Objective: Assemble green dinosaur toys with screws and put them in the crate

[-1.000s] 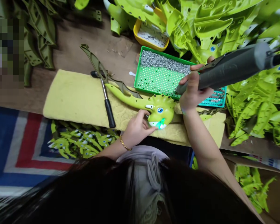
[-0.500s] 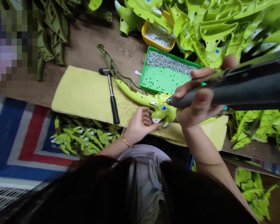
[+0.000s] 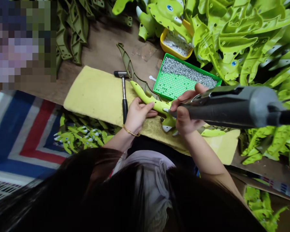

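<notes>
A green toy dinosaur part (image 3: 143, 94) with a horned head lies on the yellow cloth (image 3: 94, 93). My left hand (image 3: 140, 112) grips its long curved section, thumb on top and fingers underneath. In my right hand (image 3: 187, 112) is a dark power screwdriver (image 3: 222, 106), its tip down at the toy's head near the white horn. The screwdriver and hand cover much of the head. A hammer (image 3: 124, 96) with a black handle lies left of my left hand. An olive frame part (image 3: 128, 62) is just behind the toy.
Behind the toy are a green tray (image 3: 175, 91) of screws and a yellow container (image 3: 163, 45) of small pale pieces. Green parts (image 3: 246, 42) are heaped at the right and back, olive parts (image 3: 72, 35) at back left. More finished-looking toys (image 3: 79, 137) lie below the cloth's left side.
My left hand has moved from beside the toy's head to its long curved section. The screwdriver has swung lower, its tip now nearer the white horn. The whole view has shifted slightly.
</notes>
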A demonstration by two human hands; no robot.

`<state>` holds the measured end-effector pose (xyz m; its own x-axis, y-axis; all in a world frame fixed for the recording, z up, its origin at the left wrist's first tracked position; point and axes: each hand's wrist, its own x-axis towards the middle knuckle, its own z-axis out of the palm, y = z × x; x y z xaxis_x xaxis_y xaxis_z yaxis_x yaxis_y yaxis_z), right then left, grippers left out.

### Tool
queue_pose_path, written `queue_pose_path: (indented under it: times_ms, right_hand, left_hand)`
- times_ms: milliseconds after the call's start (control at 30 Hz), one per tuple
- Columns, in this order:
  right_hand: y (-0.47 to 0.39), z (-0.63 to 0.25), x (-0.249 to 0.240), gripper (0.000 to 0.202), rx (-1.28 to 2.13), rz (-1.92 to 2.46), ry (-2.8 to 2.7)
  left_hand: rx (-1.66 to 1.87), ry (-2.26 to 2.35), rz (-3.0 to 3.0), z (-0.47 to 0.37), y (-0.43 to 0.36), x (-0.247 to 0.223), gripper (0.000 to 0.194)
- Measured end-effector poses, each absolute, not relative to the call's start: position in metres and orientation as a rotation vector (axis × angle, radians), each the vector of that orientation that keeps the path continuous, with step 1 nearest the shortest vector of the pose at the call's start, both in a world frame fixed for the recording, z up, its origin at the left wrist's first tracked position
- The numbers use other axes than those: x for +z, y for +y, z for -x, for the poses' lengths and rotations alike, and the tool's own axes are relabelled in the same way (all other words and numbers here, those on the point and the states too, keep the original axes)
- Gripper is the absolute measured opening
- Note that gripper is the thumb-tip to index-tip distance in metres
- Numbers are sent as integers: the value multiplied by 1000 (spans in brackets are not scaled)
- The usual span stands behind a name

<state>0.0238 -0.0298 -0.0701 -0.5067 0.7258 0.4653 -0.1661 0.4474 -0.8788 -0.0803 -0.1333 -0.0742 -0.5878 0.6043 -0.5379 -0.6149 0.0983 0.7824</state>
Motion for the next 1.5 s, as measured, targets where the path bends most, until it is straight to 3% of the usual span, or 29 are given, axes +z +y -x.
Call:
queue_pose_path:
  times_ms: [200, 333, 500, 633, 1267, 1500]
  right_hand:
    - [-33, -21, -47, 49, 1235, 176, -1596]
    - [1, -17, -29, 29, 1050, 310, -1377]
    - [43, -13, -60, 41, 943, 598, -1481]
    - [46, -11, -80, 38, 909, 732, -1524]
    - [34, -13, -54, 18, 892, 536, -1449]
    - [-22, 1, -21, 35, 972, 403, -1497]
  left_hand:
    - [1712, 1407, 9, 75, -140, -77, 41]
    - [1676, 1369, 26, 69, -143, -75, 42]
    - [1577, 1330, -8, 66, -143, -75, 42]
    - [1668, 1373, -43, 73, -141, -82, 43]
    - [1682, 1266, -89, 77, -144, -82, 51]
    - [1705, 1228, -129, 77, -143, -88, 52]
